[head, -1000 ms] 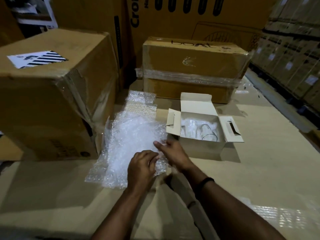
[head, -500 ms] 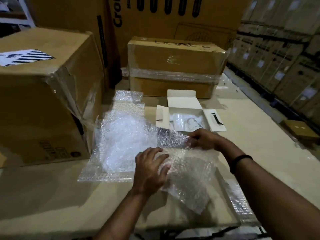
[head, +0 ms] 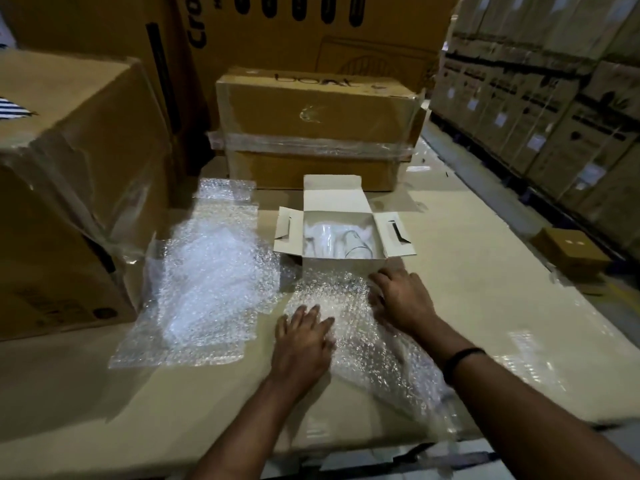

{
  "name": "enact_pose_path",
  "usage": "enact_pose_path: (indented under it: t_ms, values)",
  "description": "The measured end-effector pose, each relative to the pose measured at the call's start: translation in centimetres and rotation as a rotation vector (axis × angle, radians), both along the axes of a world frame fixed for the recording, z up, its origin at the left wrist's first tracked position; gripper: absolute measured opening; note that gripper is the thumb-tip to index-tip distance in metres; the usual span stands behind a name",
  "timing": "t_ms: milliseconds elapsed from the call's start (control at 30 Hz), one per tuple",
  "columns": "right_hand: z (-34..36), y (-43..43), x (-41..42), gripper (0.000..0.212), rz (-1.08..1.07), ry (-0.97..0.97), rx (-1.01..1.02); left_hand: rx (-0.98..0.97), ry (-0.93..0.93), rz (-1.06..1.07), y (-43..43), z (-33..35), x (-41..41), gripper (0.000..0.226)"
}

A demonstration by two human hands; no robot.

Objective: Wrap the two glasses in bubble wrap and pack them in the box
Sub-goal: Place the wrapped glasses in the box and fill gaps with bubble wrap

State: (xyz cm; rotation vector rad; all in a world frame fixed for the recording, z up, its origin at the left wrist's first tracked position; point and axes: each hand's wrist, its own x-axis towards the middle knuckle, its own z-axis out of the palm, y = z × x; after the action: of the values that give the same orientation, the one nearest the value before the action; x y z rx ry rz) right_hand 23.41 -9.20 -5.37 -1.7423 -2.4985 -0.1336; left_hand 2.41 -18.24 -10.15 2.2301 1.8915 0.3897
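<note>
A small white box (head: 341,265) stands open on the cardboard surface, flaps spread. Inside it lies a clear glass (head: 356,242) on pale packing; a second glass cannot be made out. A loose bubble wrap sheet (head: 367,351) lies just in front of the box and runs toward the near edge. My left hand (head: 302,341) presses flat on the sheet's left part, fingers straight. My right hand (head: 398,299) holds the sheet's far right corner with bent fingers, just below the box. A stack of more bubble wrap (head: 214,271) lies to the left.
A large brown carton (head: 69,188) stands at the left, against the bubble wrap stack. A taped carton (head: 315,126) sits behind the white box, taller cartons behind it. Stacked cartons (head: 554,109) line the right. A small brown box (head: 571,251) is on the floor at right.
My right hand pulled one sheet off the stack and brought it right and down; it now lies in front of the white box. My left hand shifted right and flattened onto it.
</note>
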Motion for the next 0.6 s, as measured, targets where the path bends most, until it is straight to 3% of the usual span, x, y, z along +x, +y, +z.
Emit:
enact_pose_path:
  t_ms: [100, 167, 233, 333, 433, 500, 600]
  values:
    - [-2.3, -2.6, 0.1, 0.063, -0.005, 0.135, -0.105, 0.158, -0.019, 0.392, 0.1, 0.4, -0.1, 0.044]
    - [-4.2, -3.6, 0.6, 0.074, -0.005, 0.077, -0.283, 0.106, 0.028, 0.608, -0.3, 0.8, -0.5, 0.048]
    - [-5.1, -3.9, 0.9, 0.076, -0.005, 0.057, -0.333, 0.032, 0.064, 0.673, -0.6, 0.8, -0.9, 0.048]
    - [-5.3, -3.8, 0.9, 0.07, -0.005, 0.055, -0.322, -0.004, 0.04, 0.684, -0.8, 0.6, -0.9, 0.032]
    - [-4.5, -3.8, 0.9, 0.068, 0.017, 0.08, -0.361, 0.075, -0.151, 0.671, -0.5, 0.6, 0.0, 0.006]
    - [-3.2, -3.6, 0.8, 0.063, -0.004, 0.251, -0.314, 0.197, -0.383, 0.587, -0.5, 0.8, 0.7, 0.011]
    - [-0.3, -2.7, 0.1, 0.068, -0.172, 0.751, -0.277, 0.391, -0.566, 0.319, -0.9, 1.6, 2.0, 0.017]
